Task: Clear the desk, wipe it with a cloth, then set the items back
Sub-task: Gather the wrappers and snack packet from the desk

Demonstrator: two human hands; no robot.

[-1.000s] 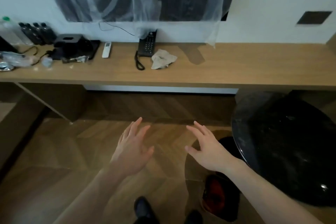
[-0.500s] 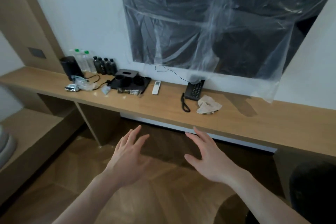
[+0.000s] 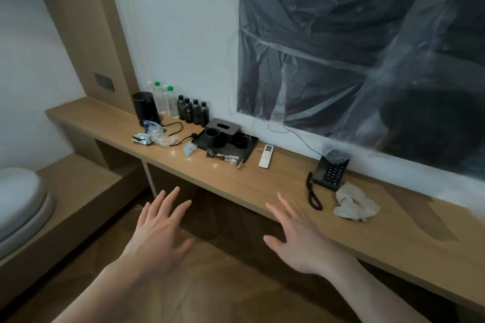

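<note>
Fingers (image 3: 168, 199) of the left hand (image 3: 157, 233) are straight and spread wide, holding nothing; the right hand (image 3: 299, 238) is splayed the same way, palm down, empty. Both hands hover in front of the wooden desk (image 3: 262, 186), below its front edge, touching none of the items on it.

Taking the black telephone (image 3: 331, 173) as the landmark: one crumpled beige cloth (image 3: 354, 203) lies just beside it on the right, touching or nearly touching its base, and the phone's coiled cord hangs down its left side. To the left of the phone lies one white remote control (image 3: 266, 156). Farther left stands one black tray (image 3: 228, 143) carrying one black tissue box (image 3: 223, 127) and two dark cups, a taller one (image 3: 214, 136) and a lower one (image 3: 240, 140); a few foil wrappers (image 3: 225, 158) lie at the tray's near edge. Beyond the tray, against the wall, stand four small dark bottles (image 3: 193, 111) in a row, then clear water bottles with green caps (image 3: 168, 99), two caps plainly visible, and one black kettle (image 3: 146, 107) in front of them. Near the kettle lies a heap of crumpled packets (image 3: 151, 134), their number unclear, and one small packet (image 3: 189, 149) lies apart, nearer the tray. On the wall above the phone hangs one dark screen covered in clear plastic sheeting (image 3: 367, 47).
</note>
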